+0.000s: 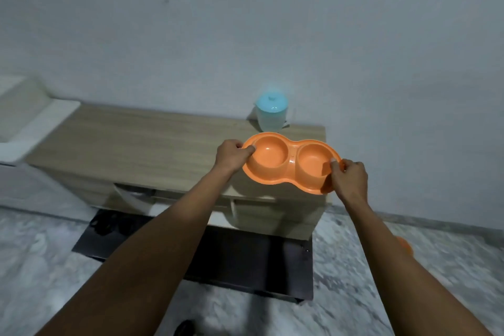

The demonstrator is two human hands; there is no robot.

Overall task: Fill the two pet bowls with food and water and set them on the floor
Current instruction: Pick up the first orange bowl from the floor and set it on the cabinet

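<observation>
From my end, both hands had the dish by its ends. The left hand was curled round the left rim, thumb hooked inside. The right hand pinched the right rim the same way. The dish hung over the right end of the cabinet, near side past the front edge and tilted toward me. I couldn't tell if it touched the top. Both bowls looked empty.

My worry was those thin rim grips. Put water in one side and the weight goes lopsided, so it slops or twists loose. The jug stood just behind, easy to knock over. And there was hard floor below.
</observation>
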